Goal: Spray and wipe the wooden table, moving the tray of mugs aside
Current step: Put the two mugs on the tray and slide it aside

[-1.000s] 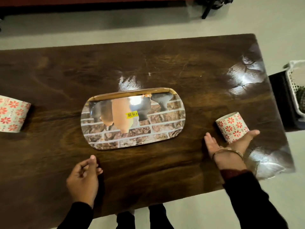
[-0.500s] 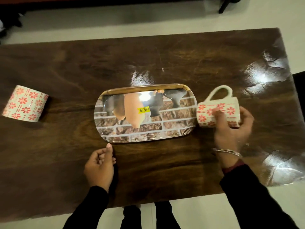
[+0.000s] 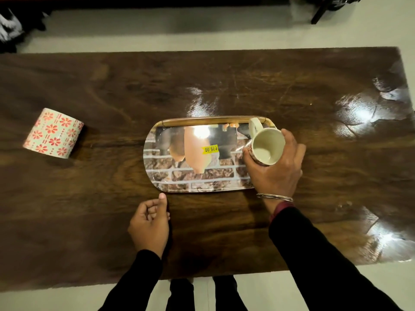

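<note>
A glossy tray printed with bricks and pots lies in the middle of the dark wooden table. My right hand grips a floral mug upright over the tray's right end, its handle pointing away from me and its pale inside visible. A second floral mug lies on its side at the table's far left. My left hand hovers just in front of the tray's near left corner, fingers loosely curled, holding nothing.
Bright light reflections shine on the table's right side. Pale floor surrounds the table. Dark furniture legs stand at the far right, and dark items sit at the far left of the floor. My legs are at the near edge.
My right hand picked up the mug from the table at the right, turned it upright and carried it left over the tray's right end. My left hand stayed close to the tray's near edge.
</note>
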`<state>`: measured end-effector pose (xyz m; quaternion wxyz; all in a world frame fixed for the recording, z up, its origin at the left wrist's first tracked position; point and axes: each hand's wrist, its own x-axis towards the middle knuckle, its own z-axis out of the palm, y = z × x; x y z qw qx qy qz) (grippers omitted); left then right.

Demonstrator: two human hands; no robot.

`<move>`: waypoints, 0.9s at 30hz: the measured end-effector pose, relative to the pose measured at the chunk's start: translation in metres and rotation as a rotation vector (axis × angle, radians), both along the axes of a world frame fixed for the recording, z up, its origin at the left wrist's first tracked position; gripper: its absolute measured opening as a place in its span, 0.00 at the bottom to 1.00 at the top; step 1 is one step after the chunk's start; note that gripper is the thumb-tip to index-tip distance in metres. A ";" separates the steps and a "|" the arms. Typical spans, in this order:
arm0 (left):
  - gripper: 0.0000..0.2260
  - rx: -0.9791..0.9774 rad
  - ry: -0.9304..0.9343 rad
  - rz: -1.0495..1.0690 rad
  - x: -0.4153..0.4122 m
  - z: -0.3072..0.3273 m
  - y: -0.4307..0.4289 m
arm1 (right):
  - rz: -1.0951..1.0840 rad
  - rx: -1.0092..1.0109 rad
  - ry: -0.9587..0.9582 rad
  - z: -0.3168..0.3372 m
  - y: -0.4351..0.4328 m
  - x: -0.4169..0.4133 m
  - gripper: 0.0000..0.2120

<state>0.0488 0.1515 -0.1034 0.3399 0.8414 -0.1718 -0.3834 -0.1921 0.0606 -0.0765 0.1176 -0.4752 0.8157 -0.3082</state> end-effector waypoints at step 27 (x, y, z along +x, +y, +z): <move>0.35 -0.089 0.722 0.587 0.215 0.046 -0.196 | 0.597 -0.111 -0.045 -0.019 0.065 0.174 0.28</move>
